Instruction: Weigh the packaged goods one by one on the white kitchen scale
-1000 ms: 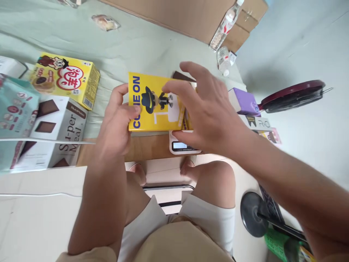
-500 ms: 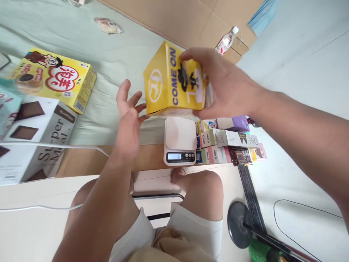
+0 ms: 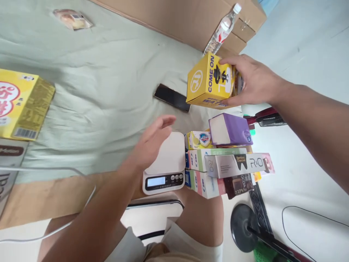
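Observation:
My right hand grips a yellow box printed "COME ON", holding it around its right end near the back right of the bed-like surface. My left hand is slightly blurred, with nothing in it and fingers stretched out, over the left edge of a white digital scale. The scale's platform bears nothing; its lit display is too faint to read. Beyond the scale lies a black phone. Right of the scale are a yellow Safeguard soap box, a purple pack and a silver R&O toothpaste box.
A plastic bottle stands by the cardboard at the back. On the left are a yellow snack box, a grey carton and a white cable. A wrapped bread lies farther back.
My right hand has carried the yellow box rightward, away from above the scale. My left hand has moved off the box toward the scale. The view has shifted, revealing the phone.

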A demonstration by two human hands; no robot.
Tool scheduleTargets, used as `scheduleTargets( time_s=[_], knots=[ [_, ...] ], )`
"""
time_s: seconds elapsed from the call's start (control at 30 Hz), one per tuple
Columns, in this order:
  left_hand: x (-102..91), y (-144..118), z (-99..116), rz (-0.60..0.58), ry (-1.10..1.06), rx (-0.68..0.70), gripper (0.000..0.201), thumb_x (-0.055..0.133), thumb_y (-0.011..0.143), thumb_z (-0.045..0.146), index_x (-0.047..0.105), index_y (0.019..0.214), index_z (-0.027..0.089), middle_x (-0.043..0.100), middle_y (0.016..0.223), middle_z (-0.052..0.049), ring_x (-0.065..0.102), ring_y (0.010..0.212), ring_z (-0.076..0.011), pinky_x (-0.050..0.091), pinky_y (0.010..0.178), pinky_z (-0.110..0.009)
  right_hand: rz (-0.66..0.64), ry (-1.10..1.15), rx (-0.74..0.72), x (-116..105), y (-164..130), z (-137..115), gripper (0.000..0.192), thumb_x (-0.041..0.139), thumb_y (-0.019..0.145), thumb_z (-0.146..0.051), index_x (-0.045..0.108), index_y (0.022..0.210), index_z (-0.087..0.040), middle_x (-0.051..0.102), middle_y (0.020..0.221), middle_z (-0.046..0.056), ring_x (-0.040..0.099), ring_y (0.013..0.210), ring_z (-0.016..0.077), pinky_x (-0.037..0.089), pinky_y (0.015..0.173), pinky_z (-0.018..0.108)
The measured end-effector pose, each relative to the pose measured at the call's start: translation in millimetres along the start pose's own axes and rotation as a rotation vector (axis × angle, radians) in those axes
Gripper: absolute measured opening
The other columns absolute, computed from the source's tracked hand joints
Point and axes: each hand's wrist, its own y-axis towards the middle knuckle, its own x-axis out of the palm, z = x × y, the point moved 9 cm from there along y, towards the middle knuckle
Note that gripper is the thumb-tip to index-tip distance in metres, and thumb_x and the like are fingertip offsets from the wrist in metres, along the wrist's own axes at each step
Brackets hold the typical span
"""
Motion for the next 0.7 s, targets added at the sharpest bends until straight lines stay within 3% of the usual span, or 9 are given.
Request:
scheduleTargets(
  time_s=[0.07, 0.17, 0.27, 0.33, 0.43, 0.53, 0.63, 0.7],
  knots=[
    [14.4, 34.0, 21.0, 0.017, 0.141, 0.054, 0.028, 0.070, 0.085, 0.035, 0.070, 0.111, 0.025, 0.070, 0.134, -0.005, 0.057, 0.142, -0.0316, 0.043, 0.125, -0.049, -0.041, 0.027, 0.052, 10.3, 2.4, 20.4, 0.109, 0.094, 0.056, -0.033, 0.047, 0.154, -0.034, 0.053, 0.155, 0.009, 0.052, 0.145, 0.0376, 0.042, 0.129, 0.055],
    [47.2, 99.5, 49.6, 0.050, 0.278, 0.187, 0.019, 0.059, 0.096, 0.030, 0.065, 0.112, 0.021, 0.068, 0.137, -0.007, 0.057, 0.142, -0.0285, 0.040, 0.127, -0.047, -0.096, 0.063, 0.112, 27.1, 3.7, 44.9, 0.111, 0.096, 0.054, -0.024, 0.050, 0.155, -0.025, 0.051, 0.158, 0.012, 0.052, 0.148, 0.0379, 0.040, 0.131, 0.050],
    [82.6, 163.3, 48.5, -0.011, 0.328, 0.206, 0.035, 0.062, 0.098, 0.031, 0.058, 0.131, 0.022, 0.056, 0.155, -0.009, 0.048, 0.153, -0.0261, 0.036, 0.129, -0.043, -0.158, 0.071, 0.150, 45.3, 3.3, 62.9, 0.112, 0.095, 0.054, -0.019, 0.051, 0.156, -0.024, 0.053, 0.157, 0.013, 0.053, 0.147, 0.0360, 0.040, 0.130, 0.048],
    [102.2, 192.8, 35.1, -0.104, 0.362, 0.180, 0.040, 0.063, 0.096, 0.033, 0.057, 0.134, 0.022, 0.064, 0.142, -0.010, 0.060, 0.140, -0.0288, 0.041, 0.125, -0.047, -0.191, 0.075, 0.156, 56.4, 3.0, 71.1, 0.111, 0.094, 0.055, -0.019, 0.051, 0.157, -0.025, 0.056, 0.154, 0.012, 0.056, 0.144, 0.0347, 0.043, 0.127, 0.047],
    [119.8, 211.8, 12.7, -0.233, 0.409, 0.168, 0.036, 0.070, 0.087, 0.027, 0.065, 0.122, 0.021, 0.072, 0.114, -0.006, 0.071, 0.114, -0.0291, 0.051, 0.114, -0.050, -0.233, 0.076, 0.143, 70.7, 2.8, 80.0, 0.110, 0.093, 0.056, -0.023, 0.050, 0.157, -0.027, 0.057, 0.153, 0.013, 0.059, 0.138, 0.0350, 0.047, 0.122, 0.049],
    [126.3, 212.8, -4.9, -0.318, 0.451, 0.166, 0.033, 0.070, 0.079, 0.017, 0.069, 0.111, 0.019, 0.073, 0.104, -0.005, 0.071, 0.105, -0.0273, 0.054, 0.106, -0.045, -0.309, 0.087, 0.164, 82.9, -1.8, 92.0, 0.110, 0.093, 0.057, -0.028, 0.048, 0.158, -0.031, 0.056, 0.154, 0.013, 0.062, 0.133, 0.0356, 0.052, 0.117, 0.051],
    [129.4, 209.0, -16.0, -0.389, 0.516, 0.148, 0.031, 0.064, 0.080, 0.014, 0.071, 0.110, 0.018, 0.074, 0.104, -0.006, 0.071, 0.101, -0.0254, 0.056, 0.100, -0.042, -0.428, 0.212, 0.315, 94.6, -16.3, 113.8, 0.103, 0.088, 0.068, -0.037, 0.043, 0.160, -0.039, 0.059, 0.151, 0.011, 0.067, 0.124, 0.0307, 0.059, 0.104, 0.046],
    [129.4, 207.1, -15.9, -0.397, 0.561, 0.155, 0.032, 0.062, 0.081, 0.013, 0.071, 0.111, 0.019, 0.074, 0.107, -0.005, 0.070, 0.100, -0.0236, 0.056, 0.099, -0.041, -0.429, 0.332, 0.460, 98.1, -28.1, 130.1, 0.083, 0.078, 0.081, -0.046, 0.047, 0.158, -0.038, 0.061, 0.151, 0.010, 0.069, 0.119, 0.0267, 0.061, 0.091, 0.040]
  ],
)
